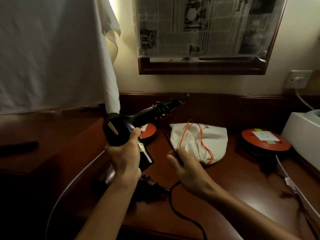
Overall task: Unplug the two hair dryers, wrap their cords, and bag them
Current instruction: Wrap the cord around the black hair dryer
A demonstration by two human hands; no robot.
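Head view, landmark = white drawstring bag lying on the dark wooden desk, full-looking, orange drawstring trailing loose over its top. Left of the bag: left hand gripping a black hair dryer by the body, thumb up on the side, dryer lifted off the desk; handle points up and back, with cord turns wound round it. From the handle the black cord runs taut down to the right hand, just in front of the bag's near-left edge; fingers loosely curled, cord pinched between them. Cord goes on below the hand, looping across the desk toward the near edge. Near-left of the bag, under the left wrist: second dark dryer-like shape on the desk, too dim to confirm. Orange cable reel right of the bag, another orange disc left of it behind the dryer. Wall socket up-right.
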